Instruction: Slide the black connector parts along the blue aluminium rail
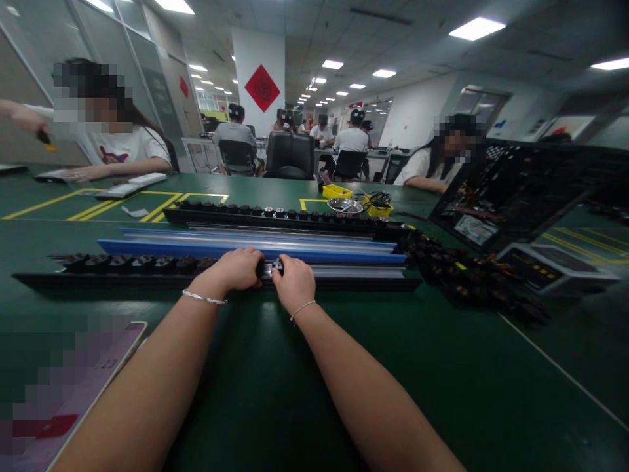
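A long black rail point(98, 282) lies crosswise on the green table, with several black block-shaped modules point(144, 262) lined up along its left half. My left hand point(240, 269) is closed at the rail's middle, beside the last visible module; its fingertips are hidden behind the hand. Just right of it, my right hand point(296, 282) pinches a small black module point(278, 264) over the rail's channel. A short bare metal stretch shows between both hands. To the right, the pale channel point(356, 271) holds no modules. Behind it lie blue-edged rails point(162, 248).
Another rail with modules point(236, 213) lies farther back. Dark parts are heaped point(472, 278) at the right, by a grey box point(555, 269) and an open black case point(521, 190). A metal dish point(345, 206) and yellow tray point(337, 191) stand behind. A phone point(93, 393) lies front left; people sit opposite.
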{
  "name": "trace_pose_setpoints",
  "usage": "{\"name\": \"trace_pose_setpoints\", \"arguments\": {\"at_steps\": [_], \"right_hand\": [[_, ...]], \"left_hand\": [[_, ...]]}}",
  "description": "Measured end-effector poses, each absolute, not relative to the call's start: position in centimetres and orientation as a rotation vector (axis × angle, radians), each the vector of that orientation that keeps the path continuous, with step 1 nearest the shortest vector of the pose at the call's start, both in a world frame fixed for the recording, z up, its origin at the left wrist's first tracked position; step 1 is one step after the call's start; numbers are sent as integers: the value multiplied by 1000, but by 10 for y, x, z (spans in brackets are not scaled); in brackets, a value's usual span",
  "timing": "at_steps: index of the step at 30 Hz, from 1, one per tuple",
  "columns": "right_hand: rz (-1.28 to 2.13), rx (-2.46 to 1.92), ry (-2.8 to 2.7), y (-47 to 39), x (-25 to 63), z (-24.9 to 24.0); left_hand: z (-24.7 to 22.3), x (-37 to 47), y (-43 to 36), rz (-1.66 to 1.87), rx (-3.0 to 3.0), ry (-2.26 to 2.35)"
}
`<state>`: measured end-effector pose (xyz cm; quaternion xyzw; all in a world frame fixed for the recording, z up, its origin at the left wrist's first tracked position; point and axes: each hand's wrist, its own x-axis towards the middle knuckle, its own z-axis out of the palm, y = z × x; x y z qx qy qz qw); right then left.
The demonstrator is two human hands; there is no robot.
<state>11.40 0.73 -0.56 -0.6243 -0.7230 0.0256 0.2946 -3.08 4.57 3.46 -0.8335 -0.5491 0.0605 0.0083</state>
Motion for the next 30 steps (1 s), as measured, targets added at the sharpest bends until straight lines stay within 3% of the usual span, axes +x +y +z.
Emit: {"name": "trace_pose_setpoints", "arguments": {"at_steps": [30], "right_hand": [[113,-1641,-1896,5,137,-6]], "left_hand": [[38,-25,41,197,-2630,-1743]]}}
